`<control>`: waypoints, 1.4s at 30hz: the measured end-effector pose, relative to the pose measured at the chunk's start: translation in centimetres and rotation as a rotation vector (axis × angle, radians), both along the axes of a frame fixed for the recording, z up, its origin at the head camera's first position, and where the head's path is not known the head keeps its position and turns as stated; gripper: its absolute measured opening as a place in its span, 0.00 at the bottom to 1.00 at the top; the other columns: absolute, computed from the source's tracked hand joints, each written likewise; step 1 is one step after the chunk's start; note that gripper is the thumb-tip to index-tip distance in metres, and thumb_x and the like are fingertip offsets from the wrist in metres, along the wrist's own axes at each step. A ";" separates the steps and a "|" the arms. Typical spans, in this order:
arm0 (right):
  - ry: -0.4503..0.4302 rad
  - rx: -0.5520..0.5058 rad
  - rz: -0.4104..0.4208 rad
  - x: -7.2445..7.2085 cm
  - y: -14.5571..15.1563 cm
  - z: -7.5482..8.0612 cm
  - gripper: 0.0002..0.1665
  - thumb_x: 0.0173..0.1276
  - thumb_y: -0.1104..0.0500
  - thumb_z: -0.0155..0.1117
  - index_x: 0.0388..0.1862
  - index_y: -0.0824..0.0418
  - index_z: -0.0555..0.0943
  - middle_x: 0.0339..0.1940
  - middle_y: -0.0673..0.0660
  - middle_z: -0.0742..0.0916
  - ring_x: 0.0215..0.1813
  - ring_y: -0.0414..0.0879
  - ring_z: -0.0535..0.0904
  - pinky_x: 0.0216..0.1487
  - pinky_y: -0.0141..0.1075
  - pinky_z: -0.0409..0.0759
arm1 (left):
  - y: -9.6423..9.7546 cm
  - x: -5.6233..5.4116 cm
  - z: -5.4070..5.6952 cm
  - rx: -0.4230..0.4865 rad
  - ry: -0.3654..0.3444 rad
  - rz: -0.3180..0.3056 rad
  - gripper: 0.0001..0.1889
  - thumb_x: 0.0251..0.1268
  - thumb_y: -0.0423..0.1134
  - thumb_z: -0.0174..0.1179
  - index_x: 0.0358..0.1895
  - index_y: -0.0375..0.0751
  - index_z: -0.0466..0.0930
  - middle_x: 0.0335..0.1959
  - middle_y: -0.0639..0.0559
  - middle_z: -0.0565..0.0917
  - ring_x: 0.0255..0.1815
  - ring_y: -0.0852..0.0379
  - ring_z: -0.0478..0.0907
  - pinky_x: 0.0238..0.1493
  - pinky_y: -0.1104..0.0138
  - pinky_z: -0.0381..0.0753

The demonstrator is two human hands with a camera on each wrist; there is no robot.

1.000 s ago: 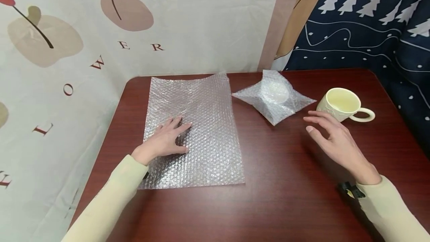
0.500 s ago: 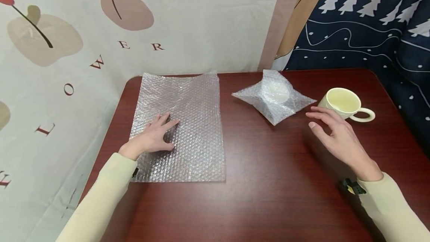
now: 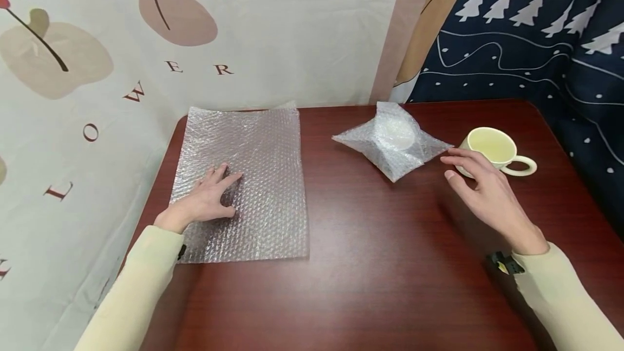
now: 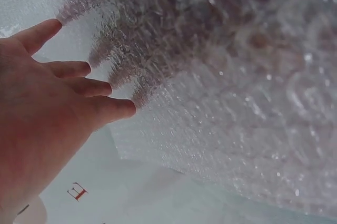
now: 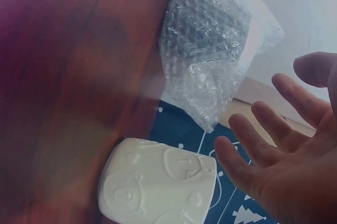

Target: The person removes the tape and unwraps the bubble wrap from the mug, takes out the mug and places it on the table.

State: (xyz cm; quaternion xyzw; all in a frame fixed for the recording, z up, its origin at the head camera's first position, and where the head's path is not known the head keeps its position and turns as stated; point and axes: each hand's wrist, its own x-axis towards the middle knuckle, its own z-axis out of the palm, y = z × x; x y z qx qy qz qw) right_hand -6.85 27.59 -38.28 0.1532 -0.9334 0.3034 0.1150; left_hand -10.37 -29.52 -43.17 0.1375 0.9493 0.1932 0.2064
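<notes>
To do this well, press softly on the big, clear, flat sheet of bubble wrap (image 3: 273, 221) with the left hand (image 3: 202, 200), spread wide with thumb and fingers apart and fingertips touching the bubbles. Best to push evenly, without poking, so as not to crumple the sheet. Watch the far right corner, a bit lifted by the back edge of the shiny, dark red-brown tabletop (image 3: 370, 242); smooth it gently. Mind the pale yellow, round mug with raised pictures (image 3: 492, 148) too: move the right hand (image 3: 487, 194) slowly, being so close. Fingers apart and a little bent there, pinching nothing. Cannot tell whether touching the mug or just beside it.

Find the sheet on the left part of the tabletop, near the left edge and reaching the back edge. Longer from back to front than from side to side, so with the long axis running from the back edge toward the person. Near the right back corner, see the mug upright, open end up, handle pointing to the right edge and slightly frontward. In between, near the back edge, see the clear, star-shaped bubble-wrap bundle (image 3: 395, 145), with one tip pointing left and another right, toward the mug.
</notes>
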 end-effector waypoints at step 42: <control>-0.371 0.054 0.011 -9.6 -4.4 0.8 0.50 0.75 0.34 0.58 0.86 0.55 0.54 0.81 0.66 0.65 0.78 0.64 0.62 0.76 0.64 0.61 | 14.3 0.7 1.2 0.594 0.474 0.127 0.31 0.73 0.48 0.61 0.74 0.40 0.70 0.78 0.41 0.67 0.78 0.42 0.62 0.76 0.41 0.59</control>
